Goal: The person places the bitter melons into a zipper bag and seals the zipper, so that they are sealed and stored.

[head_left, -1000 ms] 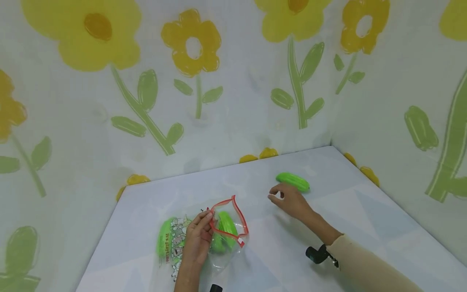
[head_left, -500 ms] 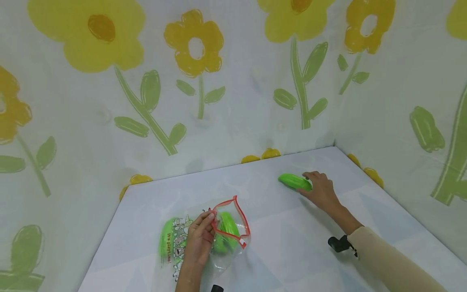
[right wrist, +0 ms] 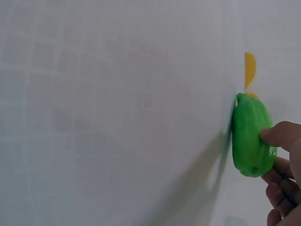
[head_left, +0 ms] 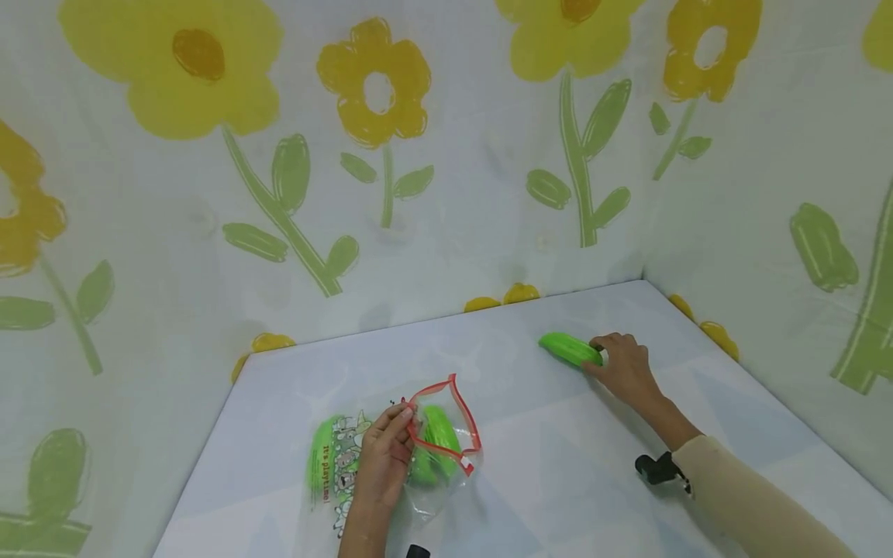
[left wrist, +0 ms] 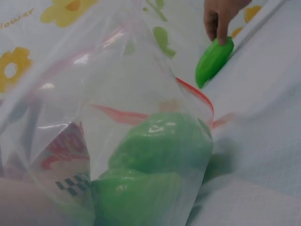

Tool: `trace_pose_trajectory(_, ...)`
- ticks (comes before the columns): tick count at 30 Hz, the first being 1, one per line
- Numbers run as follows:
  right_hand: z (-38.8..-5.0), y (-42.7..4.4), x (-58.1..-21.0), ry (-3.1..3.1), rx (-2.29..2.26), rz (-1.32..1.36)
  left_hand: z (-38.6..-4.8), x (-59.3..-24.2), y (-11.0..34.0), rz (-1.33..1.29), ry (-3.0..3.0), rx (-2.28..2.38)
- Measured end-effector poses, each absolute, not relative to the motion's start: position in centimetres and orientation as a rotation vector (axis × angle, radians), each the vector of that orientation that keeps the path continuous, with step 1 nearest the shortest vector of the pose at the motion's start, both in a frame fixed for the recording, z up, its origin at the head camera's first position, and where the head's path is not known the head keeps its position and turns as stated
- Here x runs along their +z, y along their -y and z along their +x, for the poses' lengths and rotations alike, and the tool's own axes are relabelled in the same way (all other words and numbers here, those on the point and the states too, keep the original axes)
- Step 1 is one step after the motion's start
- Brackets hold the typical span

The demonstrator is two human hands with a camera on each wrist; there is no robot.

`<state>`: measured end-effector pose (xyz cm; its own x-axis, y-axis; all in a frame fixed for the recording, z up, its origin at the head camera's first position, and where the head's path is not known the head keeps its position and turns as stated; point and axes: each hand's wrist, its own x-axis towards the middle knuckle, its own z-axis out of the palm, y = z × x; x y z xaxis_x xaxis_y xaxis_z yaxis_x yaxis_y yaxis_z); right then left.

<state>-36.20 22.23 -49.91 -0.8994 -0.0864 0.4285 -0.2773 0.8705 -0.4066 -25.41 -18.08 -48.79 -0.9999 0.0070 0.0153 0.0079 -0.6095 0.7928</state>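
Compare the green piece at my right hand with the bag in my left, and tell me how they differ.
Look: the green piece is plain bright green; the bag is clear, red-edged and printed with cartoon animals.
Size: the bag is clearly larger than the green piece.
Grip: the right hand pinches the green piece at one end; the left hand holds the bag near its open mouth.
Shared: each is in one hand's grip.

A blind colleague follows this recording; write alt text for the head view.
A person's right hand grips one end of a green vegetable toward the back of a pale table; the left hand holds an open, red-edged clear bag with more green vegetables inside. Yellow flowers decorate the wall behind.
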Motion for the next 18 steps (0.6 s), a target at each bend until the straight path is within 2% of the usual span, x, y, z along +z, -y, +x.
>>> trace_pose_trajectory(18,-31.8,-19.4,-47.8,2.471,0.924,0.469,-25.4,-48.7,18.0,0.007,1.399,-2.810)
